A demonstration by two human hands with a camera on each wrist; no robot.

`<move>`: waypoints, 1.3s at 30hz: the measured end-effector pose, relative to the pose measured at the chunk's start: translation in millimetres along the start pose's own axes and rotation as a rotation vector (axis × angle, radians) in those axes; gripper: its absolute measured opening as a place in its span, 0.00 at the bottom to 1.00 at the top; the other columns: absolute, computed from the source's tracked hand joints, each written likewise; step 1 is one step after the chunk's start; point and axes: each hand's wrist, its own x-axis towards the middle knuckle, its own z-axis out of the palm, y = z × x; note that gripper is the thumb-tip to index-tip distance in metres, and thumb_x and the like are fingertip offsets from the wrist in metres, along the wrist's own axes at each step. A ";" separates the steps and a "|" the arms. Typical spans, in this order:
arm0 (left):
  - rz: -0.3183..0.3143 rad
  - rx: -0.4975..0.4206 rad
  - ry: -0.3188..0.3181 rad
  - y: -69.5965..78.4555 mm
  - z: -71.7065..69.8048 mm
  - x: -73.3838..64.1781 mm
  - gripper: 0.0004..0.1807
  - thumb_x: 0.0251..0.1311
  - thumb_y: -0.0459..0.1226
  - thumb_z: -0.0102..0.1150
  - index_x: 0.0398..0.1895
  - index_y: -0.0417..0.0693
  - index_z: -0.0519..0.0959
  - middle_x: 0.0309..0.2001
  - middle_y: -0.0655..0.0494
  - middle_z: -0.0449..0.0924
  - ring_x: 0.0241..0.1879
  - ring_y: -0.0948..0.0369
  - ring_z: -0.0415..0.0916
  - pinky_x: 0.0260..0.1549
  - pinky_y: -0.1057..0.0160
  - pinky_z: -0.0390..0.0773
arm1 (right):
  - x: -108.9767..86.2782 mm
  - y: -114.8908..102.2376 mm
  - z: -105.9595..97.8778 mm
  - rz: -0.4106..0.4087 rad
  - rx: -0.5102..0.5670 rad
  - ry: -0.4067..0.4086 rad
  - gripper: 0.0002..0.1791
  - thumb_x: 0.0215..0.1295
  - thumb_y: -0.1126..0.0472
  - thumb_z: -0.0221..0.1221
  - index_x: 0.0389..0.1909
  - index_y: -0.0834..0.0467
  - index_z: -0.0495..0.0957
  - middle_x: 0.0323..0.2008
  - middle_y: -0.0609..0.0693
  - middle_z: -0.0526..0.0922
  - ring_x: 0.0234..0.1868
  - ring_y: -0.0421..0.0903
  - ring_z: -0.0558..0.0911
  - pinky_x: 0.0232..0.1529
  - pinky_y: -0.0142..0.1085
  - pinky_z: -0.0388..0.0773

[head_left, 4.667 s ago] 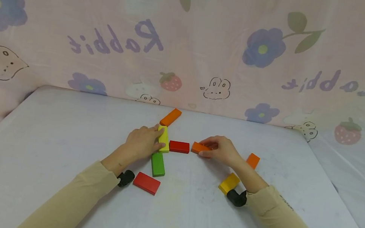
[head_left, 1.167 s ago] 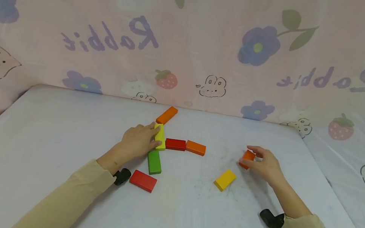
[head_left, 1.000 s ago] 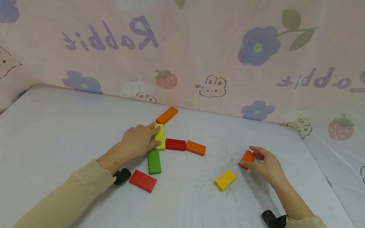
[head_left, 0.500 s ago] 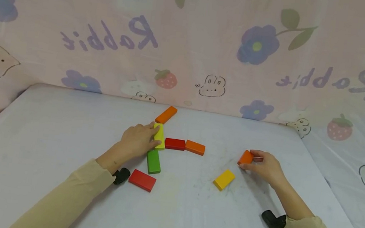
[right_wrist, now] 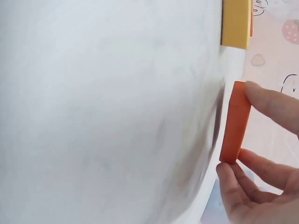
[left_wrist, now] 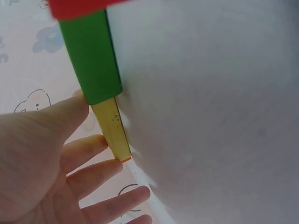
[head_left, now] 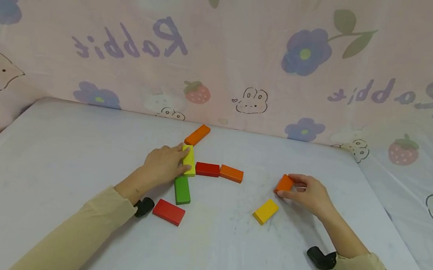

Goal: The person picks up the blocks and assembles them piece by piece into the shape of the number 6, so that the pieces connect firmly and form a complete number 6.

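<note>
My left hand [head_left: 162, 164] rests at the light yellow block [head_left: 189, 161]. In the left wrist view its thumb and fingertips line up along one side of that block, just beyond the green block [left_wrist: 91, 56]. My right hand [head_left: 310, 194] pinches an orange block [right_wrist: 236, 123] by its two ends, thumb at one and fingertips at the other. That block hangs a little above the white tabletop, its shadow beneath. A dark red block [head_left: 207, 170] extends right from the light yellow one, with another orange block [head_left: 231, 173] end to end with it.
A further orange block [head_left: 198, 135] slants off the far end of the light yellow one. Before my left wrist lies a red block [head_left: 168, 212]. A golden yellow block [head_left: 265, 211] sits nearer than my right hand. A printed cloth [head_left: 226, 55] hangs behind the table.
My right hand has let go of one orange block beside the dark red one, taken another from the right, and moved slightly left with it. My left hand stays at the light yellow block.
</note>
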 end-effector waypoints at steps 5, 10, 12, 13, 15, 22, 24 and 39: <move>-0.001 -0.007 -0.002 0.3 -0.3 -0.1 0.32 0.66 0.48 0.55 0.70 0.46 0.63 0.72 0.43 0.59 0.59 0.43 0.70 0.52 0.48 0.74 | 1.7 -8.2 2.6 -0.027 0.038 -0.002 0.40 0.57 0.46 0.66 0.65 0.65 0.67 0.62 0.68 0.70 0.58 0.65 0.74 0.55 0.54 0.75; 0.000 -0.016 -0.003 0.0 -0.1 0.1 0.33 0.66 0.48 0.55 0.70 0.46 0.63 0.72 0.43 0.58 0.59 0.43 0.70 0.52 0.48 0.74 | 2.3 -18.5 7.1 -0.071 0.066 -0.016 0.39 0.58 0.47 0.66 0.65 0.64 0.67 0.61 0.68 0.71 0.57 0.64 0.74 0.54 0.53 0.76; 0.003 -0.016 -0.003 -0.2 0.2 0.1 0.33 0.66 0.48 0.55 0.70 0.46 0.63 0.72 0.43 0.59 0.59 0.43 0.70 0.52 0.48 0.74 | 2.5 -22.3 9.1 -0.085 0.068 -0.021 0.38 0.58 0.48 0.66 0.65 0.64 0.68 0.61 0.67 0.71 0.56 0.64 0.75 0.55 0.53 0.75; 0.005 -0.015 -0.002 -0.3 0.4 0.1 0.33 0.66 0.48 0.55 0.70 0.46 0.63 0.72 0.43 0.59 0.59 0.43 0.70 0.52 0.48 0.74 | 2.6 -23.9 10.0 -0.092 0.069 -0.022 0.38 0.58 0.49 0.67 0.64 0.64 0.68 0.60 0.67 0.72 0.56 0.64 0.75 0.55 0.53 0.75; 0.006 -0.012 0.000 -0.6 0.8 0.2 0.33 0.65 0.48 0.55 0.70 0.46 0.63 0.72 0.43 0.59 0.58 0.44 0.70 0.51 0.49 0.75 | 2.8 -26.8 11.6 -0.103 0.072 -0.025 0.37 0.57 0.49 0.67 0.64 0.64 0.68 0.60 0.66 0.72 0.56 0.63 0.75 0.56 0.53 0.75; 0.005 -0.010 0.009 -1.6 1.6 1.0 0.32 0.65 0.48 0.55 0.70 0.46 0.64 0.71 0.43 0.60 0.57 0.44 0.71 0.47 0.51 0.76 | 3.1 -32.0 17.3 -0.149 0.096 -0.044 0.36 0.56 0.52 0.68 0.63 0.63 0.70 0.59 0.64 0.73 0.55 0.61 0.76 0.56 0.52 0.75; 0.003 -0.009 0.008 -1.6 1.5 1.1 0.32 0.65 0.48 0.55 0.70 0.46 0.64 0.71 0.44 0.60 0.58 0.44 0.71 0.47 0.51 0.76 | 3.3 -32.5 19.4 -0.176 0.101 -0.052 0.34 0.56 0.54 0.68 0.62 0.63 0.71 0.58 0.63 0.73 0.55 0.60 0.76 0.56 0.52 0.75; -0.001 -0.010 0.008 -2.0 1.6 1.0 0.33 0.65 0.48 0.56 0.70 0.47 0.64 0.72 0.44 0.59 0.59 0.44 0.70 0.50 0.50 0.76 | 7.9 -36.3 33.1 -0.299 0.079 -0.130 0.33 0.54 0.57 0.70 0.60 0.60 0.73 0.57 0.57 0.76 0.55 0.55 0.76 0.55 0.49 0.76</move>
